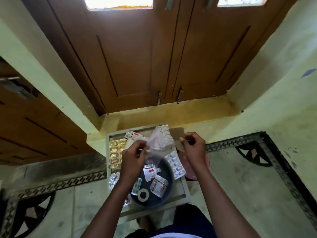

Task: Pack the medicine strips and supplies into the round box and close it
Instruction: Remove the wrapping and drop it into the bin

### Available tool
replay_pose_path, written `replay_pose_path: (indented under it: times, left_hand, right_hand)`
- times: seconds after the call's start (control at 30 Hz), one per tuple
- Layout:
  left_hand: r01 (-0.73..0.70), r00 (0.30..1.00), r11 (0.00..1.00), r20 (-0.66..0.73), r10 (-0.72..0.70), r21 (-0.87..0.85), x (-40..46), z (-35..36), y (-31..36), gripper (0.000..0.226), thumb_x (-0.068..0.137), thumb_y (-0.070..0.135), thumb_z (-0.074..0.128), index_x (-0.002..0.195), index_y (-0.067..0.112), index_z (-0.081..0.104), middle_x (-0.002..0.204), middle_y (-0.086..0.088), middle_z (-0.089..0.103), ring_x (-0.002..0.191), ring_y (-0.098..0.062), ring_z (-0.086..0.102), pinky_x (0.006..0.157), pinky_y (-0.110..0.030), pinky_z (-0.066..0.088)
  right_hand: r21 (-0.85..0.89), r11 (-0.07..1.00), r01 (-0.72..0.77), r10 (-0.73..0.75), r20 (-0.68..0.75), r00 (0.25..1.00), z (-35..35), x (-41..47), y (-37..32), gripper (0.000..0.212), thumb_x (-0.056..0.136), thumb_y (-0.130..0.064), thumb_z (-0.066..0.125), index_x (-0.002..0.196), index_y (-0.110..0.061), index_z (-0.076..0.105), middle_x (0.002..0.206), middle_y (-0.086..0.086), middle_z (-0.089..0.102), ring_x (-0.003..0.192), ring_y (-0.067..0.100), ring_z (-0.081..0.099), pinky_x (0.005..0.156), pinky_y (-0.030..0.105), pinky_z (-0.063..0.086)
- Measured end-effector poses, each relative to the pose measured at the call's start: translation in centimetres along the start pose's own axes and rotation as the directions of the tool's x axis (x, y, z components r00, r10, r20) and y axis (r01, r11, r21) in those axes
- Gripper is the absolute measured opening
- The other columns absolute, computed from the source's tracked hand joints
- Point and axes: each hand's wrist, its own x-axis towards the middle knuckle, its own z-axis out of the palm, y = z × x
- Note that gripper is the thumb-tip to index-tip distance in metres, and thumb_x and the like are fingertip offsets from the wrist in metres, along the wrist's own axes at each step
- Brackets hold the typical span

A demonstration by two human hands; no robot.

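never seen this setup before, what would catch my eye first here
Two hands meet over a small table: the left hand and the right hand pinch a crumpled clear plastic bag between them. Just below sits an open dark round box already holding pill strips and a tape roll. A shiny gold pill strip lies on the table's left side.

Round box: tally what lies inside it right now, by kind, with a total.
Inside the round box, as far as the left hand leaves it visible:
White and silver medicine strips: 2
Green medicine strip: 1
Tape roll: 1
Total: 4
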Motion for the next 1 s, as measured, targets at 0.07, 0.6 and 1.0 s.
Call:
replay_pose_path:
  times: [0.07,0.6,1.0]
  left_hand:
    - [0.002,1.0,1.0,0.016,-0.001,-0.03,-0.2,1.9,0.9,0.02,0.092,0.003,0.071,0.11,0.012,0.075,0.095,0.005,0.078,0.085,0.005,0.072,0.071,-0.008,0.054]
    - [0.121,0.992,0.988,0.03,-0.124,0.093,0.1,21.7,5.7,0.024,0.087,-0.002,0.064,0.099,0.016,0.074,0.089,0.003,0.077,0.079,-0.011,0.073,0.071,-0.039,0.061]
    - [0.286,0.956,0.927,0.0,-0.295,0.242,0.0,30.0,7.2,0.022,0.087,0.004,0.064,0.101,0.018,0.074,0.093,0.004,0.079,0.081,-0.013,0.072,0.065,-0.022,0.043]
  right_hand:
    - [0.04,0.999,-0.032,0.036,-0.084,0.996,-1.9,-0.2,0.7,0.009,0.089,-0.009,0.077,0.091,-0.014,0.07,0.088,-0.001,0.074,0.087,0.018,0.071,0.08,0.031,0.057]
    - [0.096,0.954,-0.286,0.296,-0.123,0.947,-14.9,9.9,10.0,0.009,0.085,-0.008,0.081,0.09,-0.009,0.073,0.088,0.013,0.075,0.085,0.03,0.071,0.082,0.046,0.059]
    - [0.151,0.912,-0.381,0.39,-0.036,0.92,-20.2,13.6,15.7,0.011,0.085,0.001,0.077,0.087,-0.008,0.07,0.086,0.017,0.072,0.076,0.021,0.065,0.074,0.032,0.053]
